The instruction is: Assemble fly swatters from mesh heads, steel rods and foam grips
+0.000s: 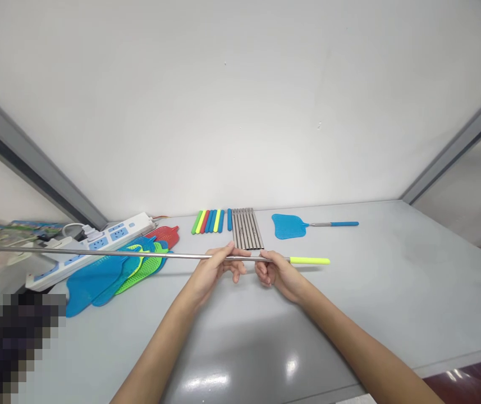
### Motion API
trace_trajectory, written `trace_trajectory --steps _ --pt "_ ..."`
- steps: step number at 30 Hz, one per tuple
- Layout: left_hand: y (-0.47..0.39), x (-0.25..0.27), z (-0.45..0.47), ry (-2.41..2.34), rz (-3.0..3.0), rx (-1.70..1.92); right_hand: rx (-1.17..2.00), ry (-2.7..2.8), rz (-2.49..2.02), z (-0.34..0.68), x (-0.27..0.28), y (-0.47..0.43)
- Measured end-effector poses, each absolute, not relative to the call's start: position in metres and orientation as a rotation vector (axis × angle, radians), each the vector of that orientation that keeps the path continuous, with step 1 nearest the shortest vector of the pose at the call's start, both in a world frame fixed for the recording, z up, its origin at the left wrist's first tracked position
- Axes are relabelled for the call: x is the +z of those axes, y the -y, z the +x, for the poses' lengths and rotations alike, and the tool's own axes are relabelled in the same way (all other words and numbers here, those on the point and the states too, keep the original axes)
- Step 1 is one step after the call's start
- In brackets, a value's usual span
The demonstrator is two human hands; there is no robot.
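Note:
A long, thin telescopic metal rod (164, 255) with a yellow handle grip (310, 260) stretches level above the table, its far end running out of view at the left. My left hand (223, 264) pinches the rod near its thicker section, the lower fingers loosely curled. Just to the right, my right hand (274, 268) is closed on the same rod beside the yellow grip. Beyond my hands lies a row of short metal tubes (247, 229). Left of them is a line of coloured handle grips (209, 221) in green, yellow, red and blue.
A blue fly swatter (289, 226) with a blue handle lies at the back right. Several loose swatter heads (97, 280) overlap at the left, against a white power strip (139, 224). A wall (240, 112) closes off the grey table's (412, 269) back.

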State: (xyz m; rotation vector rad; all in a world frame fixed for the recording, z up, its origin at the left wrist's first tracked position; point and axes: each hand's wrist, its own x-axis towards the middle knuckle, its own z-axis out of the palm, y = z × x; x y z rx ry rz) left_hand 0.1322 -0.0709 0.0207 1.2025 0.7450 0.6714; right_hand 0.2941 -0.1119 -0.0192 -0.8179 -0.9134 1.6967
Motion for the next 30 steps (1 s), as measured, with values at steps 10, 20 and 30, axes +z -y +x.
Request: trace_trajectory --steps 10,20,30 --pt "0.068 0.020 0.126 -0.776 1.101 0.638 1.665 0.786 -0.819 0.298 -0.016 0.110" --pt "0.069 0.027 0.126 -0.768 1.065 0.625 1.636 0.738 -0.791 0.309 -0.016 0.103" --pt "0.073 0.035 0.125 -0.786 1.056 0.603 1.585 0.774 -0.813 0.313 -0.010 0.103"
